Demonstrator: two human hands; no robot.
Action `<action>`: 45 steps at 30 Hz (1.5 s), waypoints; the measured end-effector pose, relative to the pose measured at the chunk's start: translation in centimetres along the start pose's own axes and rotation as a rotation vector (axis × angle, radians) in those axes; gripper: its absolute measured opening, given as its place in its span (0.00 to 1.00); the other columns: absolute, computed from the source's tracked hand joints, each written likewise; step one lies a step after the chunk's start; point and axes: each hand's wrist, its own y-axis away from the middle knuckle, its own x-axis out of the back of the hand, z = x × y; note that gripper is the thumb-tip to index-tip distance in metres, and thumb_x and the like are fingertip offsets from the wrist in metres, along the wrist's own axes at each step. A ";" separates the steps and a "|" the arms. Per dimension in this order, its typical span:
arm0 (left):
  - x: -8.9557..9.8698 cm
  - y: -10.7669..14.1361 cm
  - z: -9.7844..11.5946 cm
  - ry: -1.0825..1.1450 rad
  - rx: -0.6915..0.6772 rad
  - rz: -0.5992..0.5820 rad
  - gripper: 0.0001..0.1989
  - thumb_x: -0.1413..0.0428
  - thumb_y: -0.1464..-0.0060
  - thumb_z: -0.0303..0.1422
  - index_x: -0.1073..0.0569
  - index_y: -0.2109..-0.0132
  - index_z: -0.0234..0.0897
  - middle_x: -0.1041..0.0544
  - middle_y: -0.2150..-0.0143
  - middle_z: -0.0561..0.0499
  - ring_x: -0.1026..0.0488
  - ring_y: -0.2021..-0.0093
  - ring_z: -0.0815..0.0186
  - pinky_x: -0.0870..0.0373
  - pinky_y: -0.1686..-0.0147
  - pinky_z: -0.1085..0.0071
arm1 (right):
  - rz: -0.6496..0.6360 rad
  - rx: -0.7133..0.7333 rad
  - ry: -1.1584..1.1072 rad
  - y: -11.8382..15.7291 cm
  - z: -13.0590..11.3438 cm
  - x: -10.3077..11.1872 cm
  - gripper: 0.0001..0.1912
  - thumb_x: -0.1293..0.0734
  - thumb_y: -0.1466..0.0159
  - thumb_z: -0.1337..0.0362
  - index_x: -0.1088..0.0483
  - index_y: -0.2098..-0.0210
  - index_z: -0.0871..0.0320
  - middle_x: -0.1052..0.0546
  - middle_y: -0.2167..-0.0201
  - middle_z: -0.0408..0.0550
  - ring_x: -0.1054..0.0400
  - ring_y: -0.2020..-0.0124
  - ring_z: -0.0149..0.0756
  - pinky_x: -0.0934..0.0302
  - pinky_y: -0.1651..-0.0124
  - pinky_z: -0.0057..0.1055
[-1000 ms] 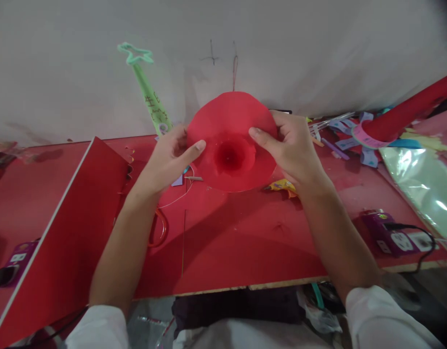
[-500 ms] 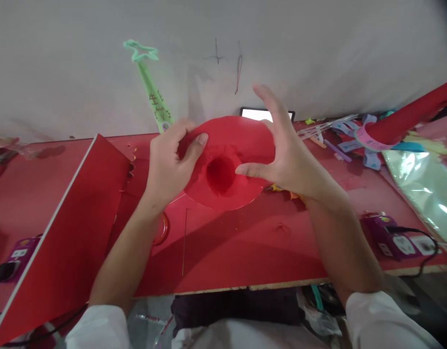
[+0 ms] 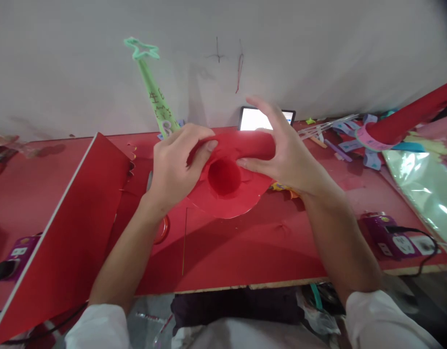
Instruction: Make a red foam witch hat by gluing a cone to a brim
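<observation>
A round red paper piece (image 3: 226, 206) with a wide flat rim and a deep round hollow at its centre is held up above the table. My left hand (image 3: 181, 162) grips its left part, thumb on the near face and fingers curled behind the edge. On its right side is my right hand (image 3: 277, 145): the thumb presses beside the hollow, the index finger sticks up free, and the other fingers are hidden behind the rim. Under my left wrist lies a red ring-shaped object (image 3: 164, 230), partly covered by the arm.
A large red board (image 3: 67, 228) leans at the left. Against the wall stand a green paper tube (image 3: 154, 97) with a star top and a lit tablet (image 3: 250, 118). Purple power strips (image 3: 385, 237) sit on both sides. A red tube with a pink band (image 3: 372, 138) lies right.
The red paper piece has tilted, its top edge coming down and its hollow facing me more. My left hand has shifted slightly right, and more of the tablet shows.
</observation>
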 end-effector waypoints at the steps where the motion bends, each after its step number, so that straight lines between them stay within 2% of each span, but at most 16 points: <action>1: -0.1 0.1 0.1 -0.004 -0.009 0.008 0.11 0.46 0.28 0.44 0.23 0.56 0.45 0.20 0.63 0.50 0.22 0.61 0.59 0.22 0.57 0.58 | -0.003 0.004 0.001 0.0 0.0 0.0 0.46 0.21 0.38 0.49 0.41 0.26 0.38 0.40 0.21 0.44 0.54 0.18 0.61 0.53 0.18 0.65; 10: 0.5 -0.1 0.9 0.004 0.001 0.013 0.10 0.46 0.28 0.40 0.23 0.58 0.46 0.20 0.64 0.51 0.21 0.63 0.60 0.24 0.59 0.61 | -0.062 0.018 -0.006 0.0 0.3 -0.3 0.47 0.20 0.39 0.48 0.40 0.25 0.40 0.37 0.22 0.45 0.51 0.18 0.62 0.56 0.17 0.66; 15: 0.4 -0.2 0.9 0.001 -0.048 0.032 0.08 0.45 0.28 0.38 0.24 0.59 0.46 0.20 0.64 0.52 0.21 0.63 0.61 0.24 0.59 0.62 | -0.005 0.025 -0.016 -0.1 0.3 -1.0 0.43 0.22 0.37 0.53 0.38 0.26 0.42 0.35 0.24 0.46 0.50 0.19 0.61 0.57 0.17 0.65; 23: 0.5 -0.2 1.1 -0.044 -0.012 0.024 0.10 0.46 0.28 0.41 0.23 0.59 0.47 0.19 0.64 0.51 0.20 0.62 0.59 0.22 0.59 0.61 | 0.018 0.005 -0.010 0.0 -0.2 -1.4 0.38 0.22 0.37 0.54 0.34 0.30 0.42 0.31 0.26 0.46 0.45 0.21 0.61 0.52 0.18 0.64; 28: 0.5 -0.3 0.7 -0.065 -0.006 0.033 0.11 0.46 0.28 0.43 0.23 0.58 0.46 0.19 0.64 0.50 0.20 0.62 0.59 0.22 0.59 0.60 | 0.017 -0.004 -0.020 0.1 -0.1 -1.1 0.37 0.23 0.35 0.49 0.34 0.30 0.42 0.31 0.26 0.47 0.46 0.21 0.61 0.50 0.19 0.63; 35: 0.7 -0.5 0.4 -0.037 0.005 0.066 0.12 0.45 0.29 0.43 0.24 0.60 0.45 0.19 0.65 0.50 0.21 0.64 0.59 0.24 0.60 0.59 | -0.062 -0.019 -0.108 0.2 0.1 -0.6 0.43 0.22 0.38 0.44 0.37 0.28 0.40 0.34 0.24 0.46 0.43 0.22 0.61 0.41 0.23 0.63; 41: 0.8 -0.6 0.7 -0.007 0.009 0.056 0.11 0.45 0.29 0.43 0.24 0.60 0.47 0.19 0.66 0.52 0.22 0.65 0.60 0.25 0.61 0.59 | -0.040 0.020 -0.084 0.0 0.3 -1.0 0.43 0.21 0.38 0.49 0.36 0.28 0.42 0.33 0.24 0.48 0.43 0.22 0.60 0.45 0.21 0.62; 45: 0.7 -0.5 0.5 -0.052 0.014 0.073 0.13 0.46 0.29 0.45 0.23 0.60 0.47 0.18 0.66 0.52 0.22 0.64 0.59 0.25 0.62 0.60 | -0.004 0.022 -0.039 0.1 0.6 -1.1 0.43 0.21 0.37 0.49 0.38 0.27 0.41 0.35 0.24 0.46 0.48 0.20 0.59 0.49 0.19 0.62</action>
